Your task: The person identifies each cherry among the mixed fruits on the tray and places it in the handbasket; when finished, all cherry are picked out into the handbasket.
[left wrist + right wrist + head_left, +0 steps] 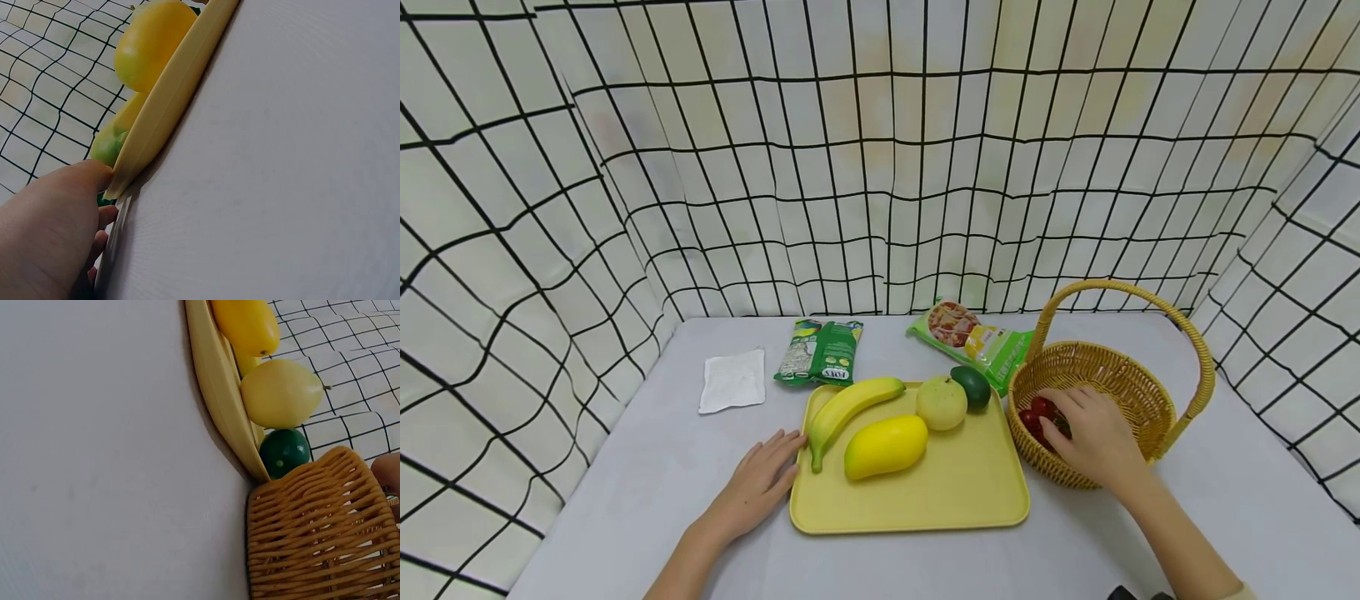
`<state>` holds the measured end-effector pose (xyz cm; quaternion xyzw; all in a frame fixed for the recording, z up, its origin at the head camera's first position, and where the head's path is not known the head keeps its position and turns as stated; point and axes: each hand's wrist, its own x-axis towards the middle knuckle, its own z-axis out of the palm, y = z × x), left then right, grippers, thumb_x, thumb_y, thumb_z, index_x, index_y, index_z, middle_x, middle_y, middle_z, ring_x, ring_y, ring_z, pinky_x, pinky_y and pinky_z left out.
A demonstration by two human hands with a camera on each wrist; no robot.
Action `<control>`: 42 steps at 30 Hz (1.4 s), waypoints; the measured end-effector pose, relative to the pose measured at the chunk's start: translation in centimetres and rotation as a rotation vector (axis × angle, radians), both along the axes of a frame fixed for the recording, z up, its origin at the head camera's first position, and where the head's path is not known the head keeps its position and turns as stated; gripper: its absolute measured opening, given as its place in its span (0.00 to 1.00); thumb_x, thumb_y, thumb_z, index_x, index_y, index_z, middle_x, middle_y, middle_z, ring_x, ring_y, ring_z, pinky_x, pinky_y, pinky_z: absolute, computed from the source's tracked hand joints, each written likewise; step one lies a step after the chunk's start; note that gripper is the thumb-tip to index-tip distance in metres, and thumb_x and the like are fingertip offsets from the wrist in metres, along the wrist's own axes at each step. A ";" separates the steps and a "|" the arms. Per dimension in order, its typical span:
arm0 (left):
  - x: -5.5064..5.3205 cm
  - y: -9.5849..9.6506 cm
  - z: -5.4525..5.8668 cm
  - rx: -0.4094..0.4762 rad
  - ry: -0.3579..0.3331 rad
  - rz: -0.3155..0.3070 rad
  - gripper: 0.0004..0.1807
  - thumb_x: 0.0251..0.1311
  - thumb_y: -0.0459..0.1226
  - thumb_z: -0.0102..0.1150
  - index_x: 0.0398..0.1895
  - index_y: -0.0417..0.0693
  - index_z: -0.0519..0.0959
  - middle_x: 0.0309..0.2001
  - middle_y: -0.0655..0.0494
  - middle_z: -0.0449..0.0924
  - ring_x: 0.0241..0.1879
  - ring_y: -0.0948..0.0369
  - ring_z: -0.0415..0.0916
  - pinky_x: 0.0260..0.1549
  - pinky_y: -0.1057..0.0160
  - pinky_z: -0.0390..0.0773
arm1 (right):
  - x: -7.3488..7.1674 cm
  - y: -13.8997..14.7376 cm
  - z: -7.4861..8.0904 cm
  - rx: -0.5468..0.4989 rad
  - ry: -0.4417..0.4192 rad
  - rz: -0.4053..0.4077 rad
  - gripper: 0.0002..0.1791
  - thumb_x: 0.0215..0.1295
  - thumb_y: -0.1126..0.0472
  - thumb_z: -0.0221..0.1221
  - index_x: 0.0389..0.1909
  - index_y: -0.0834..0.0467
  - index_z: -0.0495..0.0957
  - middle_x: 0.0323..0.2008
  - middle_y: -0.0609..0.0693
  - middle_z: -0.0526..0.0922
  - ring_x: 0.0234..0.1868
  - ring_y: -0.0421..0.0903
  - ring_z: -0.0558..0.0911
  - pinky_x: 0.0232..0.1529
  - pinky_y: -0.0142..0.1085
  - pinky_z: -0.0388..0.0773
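My left hand (760, 477) rests at the left edge of a yellow tray (940, 500), fingers fairly straight, its thumb touching the rim in the left wrist view. On the tray lie a banana (853, 406), a yellow mango (886, 447), a round pale yellow-green fruit (942, 403) and a dark green fruit (972, 388). My right hand (1093, 433) reaches into a wicker basket (1138, 383), thumb and fingers curled about dark red fruits (1033, 423). Their exact kind is partly hidden by the hand. The right wrist view shows mostly the basket's outer wall (319, 544).
Behind the tray lie a green snack packet (822, 352) and a green-and-white food packet (981, 343). A white square packet (732, 381) is at the left. The basket's tall handle (1204, 358) arches over it. Black-grid netting (880, 167) stands round the white table.
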<state>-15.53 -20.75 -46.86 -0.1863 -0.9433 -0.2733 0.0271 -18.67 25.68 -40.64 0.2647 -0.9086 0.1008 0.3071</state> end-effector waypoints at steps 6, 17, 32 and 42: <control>0.0 0.0 0.0 0.000 -0.001 0.003 0.24 0.68 0.44 0.45 0.64 0.47 0.65 0.65 0.48 0.61 0.67 0.48 0.50 0.63 0.43 0.45 | 0.0 1.3 -0.2 0.007 -0.053 -0.056 0.19 0.47 0.60 0.65 0.42 0.60 0.77 0.33 0.55 0.82 0.36 0.53 0.79 0.34 0.50 0.76; -0.2 0.0 -0.3 -0.008 0.003 0.000 0.24 0.68 0.45 0.44 0.65 0.48 0.64 0.65 0.49 0.61 0.67 0.49 0.50 0.63 0.43 0.45 | 0.1 3.0 -0.5 0.053 -0.128 -0.123 0.19 0.47 0.61 0.65 0.42 0.61 0.77 0.33 0.56 0.81 0.35 0.55 0.79 0.35 0.50 0.76; -0.1 0.0 0.0 -0.008 0.013 0.002 0.23 0.67 0.43 0.45 0.64 0.47 0.65 0.65 0.48 0.62 0.67 0.48 0.51 0.63 0.43 0.46 | 0.2 4.0 -0.5 0.056 -0.309 -0.182 0.17 0.49 0.63 0.64 0.40 0.64 0.75 0.28 0.55 0.78 0.29 0.53 0.78 0.25 0.44 0.77; -0.1 0.1 0.0 -0.007 0.023 -0.003 0.23 0.67 0.43 0.45 0.64 0.47 0.66 0.65 0.48 0.62 0.66 0.48 0.52 0.62 0.42 0.46 | 0.2 3.9 -0.6 0.057 -0.329 -0.210 0.16 0.49 0.64 0.64 0.39 0.65 0.74 0.27 0.56 0.79 0.26 0.51 0.77 0.22 0.41 0.76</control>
